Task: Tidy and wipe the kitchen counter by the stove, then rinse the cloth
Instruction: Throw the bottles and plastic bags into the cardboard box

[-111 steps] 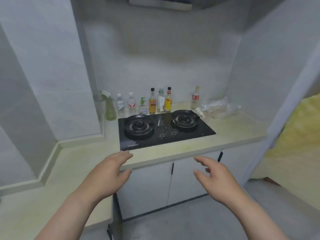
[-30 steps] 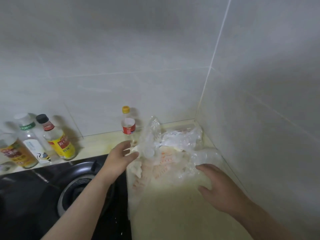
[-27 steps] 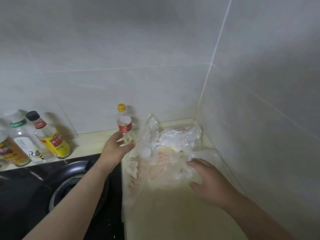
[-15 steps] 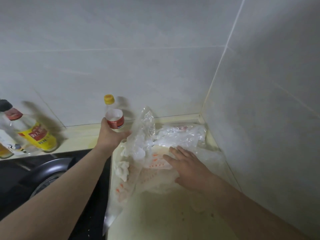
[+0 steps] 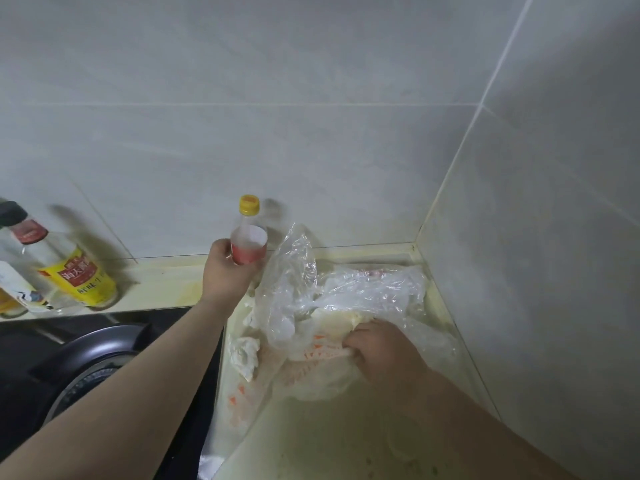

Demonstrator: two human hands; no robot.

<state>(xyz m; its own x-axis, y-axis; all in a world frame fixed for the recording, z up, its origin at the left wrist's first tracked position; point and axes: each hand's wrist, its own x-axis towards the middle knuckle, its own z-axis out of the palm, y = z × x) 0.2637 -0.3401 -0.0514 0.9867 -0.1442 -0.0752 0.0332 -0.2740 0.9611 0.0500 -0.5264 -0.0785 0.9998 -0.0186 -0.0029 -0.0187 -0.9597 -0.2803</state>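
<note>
Right hand (image 5: 381, 351) is curled round crumpled plastic bags (image 5: 346, 296) in the back-right corner of the counter (image 5: 329, 438). Farther back, at the rear edge, yellow-capped bottle (image 5: 249, 244) is gripped by left hand (image 5: 225, 271). Tidying judged underway; both to be lifted clear next.

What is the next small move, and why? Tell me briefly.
Probably lift the plastic bags off the counter with the right hand. It already clutches the crumpled pile, and the left hand grips the yellow-capped bottle beside it, so both can come clear for wiping.
</note>
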